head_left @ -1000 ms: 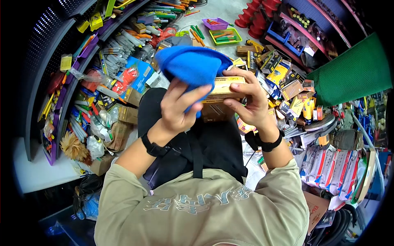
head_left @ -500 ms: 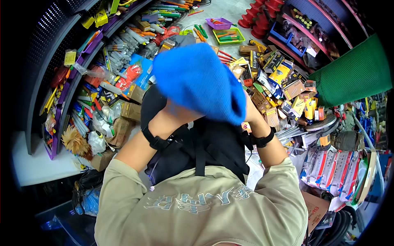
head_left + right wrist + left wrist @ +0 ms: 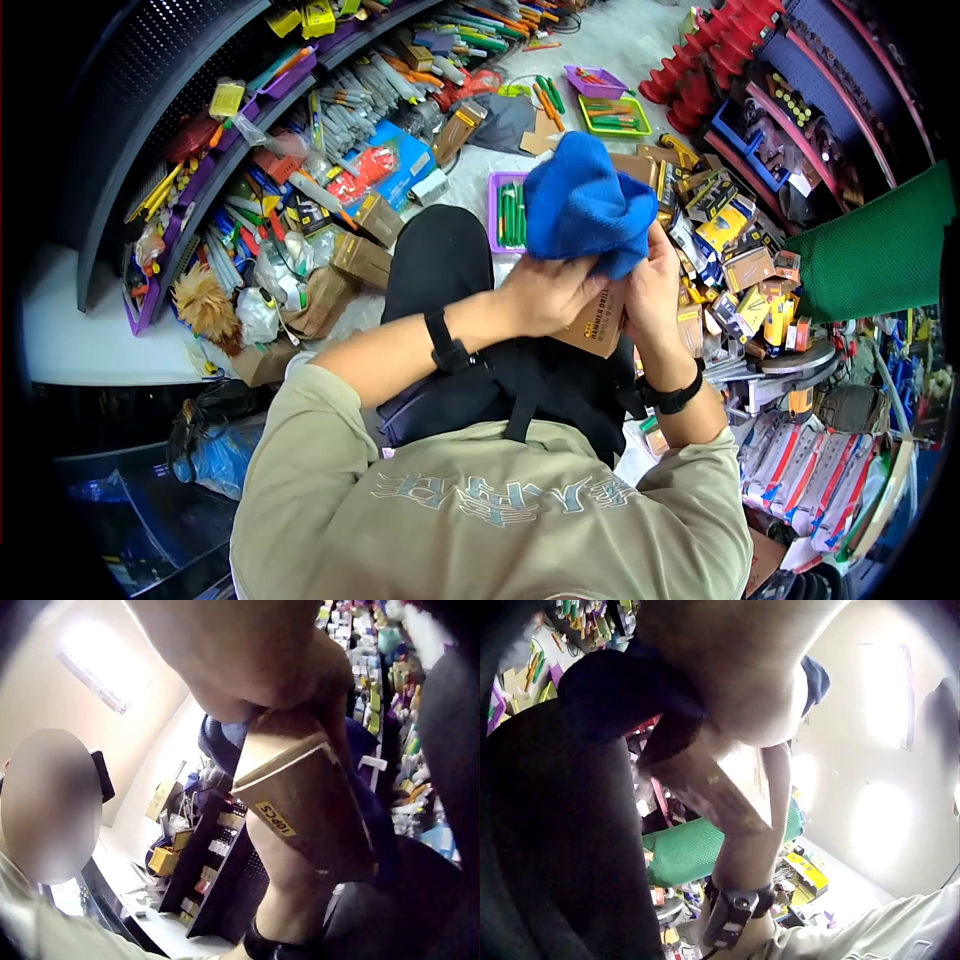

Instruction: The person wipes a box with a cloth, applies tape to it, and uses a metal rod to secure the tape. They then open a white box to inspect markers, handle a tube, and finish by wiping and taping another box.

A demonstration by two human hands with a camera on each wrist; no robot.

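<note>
Above the lap, the left hand (image 3: 547, 297) grips a bunched blue cloth (image 3: 588, 205) against a brown cardboard box (image 3: 597, 325) with dark print. The right hand (image 3: 655, 287) holds the same box along its right side, thumb near the cloth. In the left wrist view the box (image 3: 727, 796) hangs tilted below the left hand (image 3: 742, 690). A small yellow label reading 10PCS shows on the box (image 3: 307, 817) in the right wrist view, under the right hand (image 3: 247, 660). The cloth hides several fingertips.
A purple tray (image 3: 494, 215) of green markers lies just left of the cloth. Piled small boxes (image 3: 735, 265) cover the floor at right, near a green mesh roll (image 3: 875, 245). Dark shelving (image 3: 165, 110) curves along the left, with loose packets and boxes (image 3: 362, 258) beside it.
The cloth, spread wide over the hands half a second ago, is now bunched at the box's upper part. Both hands have shifted right in the head view, and the box's printed face shows.
</note>
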